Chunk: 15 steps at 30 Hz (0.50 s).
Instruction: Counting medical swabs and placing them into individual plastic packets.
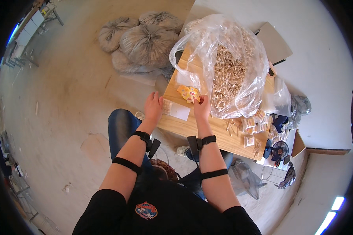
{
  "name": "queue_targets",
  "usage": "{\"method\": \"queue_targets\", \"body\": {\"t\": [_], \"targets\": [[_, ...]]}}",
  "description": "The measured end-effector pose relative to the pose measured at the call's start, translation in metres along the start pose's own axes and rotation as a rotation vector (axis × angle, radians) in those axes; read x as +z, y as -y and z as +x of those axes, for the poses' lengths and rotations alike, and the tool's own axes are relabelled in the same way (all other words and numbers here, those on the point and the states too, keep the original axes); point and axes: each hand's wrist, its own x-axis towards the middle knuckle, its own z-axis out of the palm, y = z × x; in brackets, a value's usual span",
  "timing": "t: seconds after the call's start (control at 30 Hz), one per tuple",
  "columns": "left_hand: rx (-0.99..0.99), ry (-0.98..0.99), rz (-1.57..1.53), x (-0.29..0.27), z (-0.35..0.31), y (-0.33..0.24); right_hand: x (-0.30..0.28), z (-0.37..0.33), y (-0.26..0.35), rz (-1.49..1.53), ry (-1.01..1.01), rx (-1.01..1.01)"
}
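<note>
My right hand [202, 106] is over the wooden table, with thumb and fingers pinched at the edge of a yellow paper card [193, 94]. That card lies against a small pile of yellow-orange cards [183, 91]. At the table's left edge is my left hand [153, 106], its fingers extended and no object visible in them. Just right of it, a small row of cotton swabs [167, 106] rests beside a white sheet [181, 111]. A large clear plastic bag [239, 100], full of loose cotton swabs [228, 74], stands beyond my right hand.
Several clear packs of swabs [248, 123] sit at the table's right, near loose swabs [233, 127]. A small black fan [279, 151] stands past the table's corner. Tied grey bags [149, 45] are piled on the floor beyond the table [211, 135].
</note>
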Motion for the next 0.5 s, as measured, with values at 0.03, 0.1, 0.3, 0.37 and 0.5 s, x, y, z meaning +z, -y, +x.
{"method": "queue_targets", "body": {"t": [0.03, 0.1, 0.3, 0.37, 0.5], "targets": [[-0.004, -0.011, -0.028, -0.001, 0.000, 0.000, 0.000, -0.003, 0.000, 0.095, 0.014, -0.036], [-0.110, -0.010, -0.134, -0.005, -0.001, 0.006, 0.002, -0.023, 0.011, 0.308, 0.153, 0.040], [-0.257, -0.041, -0.253, -0.015, 0.007, 0.005, 0.016, -0.052, 0.015, 0.486, 0.368, 0.085], [-0.216, -0.073, -0.231, -0.018, 0.009, 0.004, 0.020, -0.052, 0.019, 0.310, 0.350, 0.091], [-0.207, -0.013, -0.235, -0.018, 0.013, 0.005, 0.026, -0.047, 0.018, 0.312, 0.408, 0.113]]}}
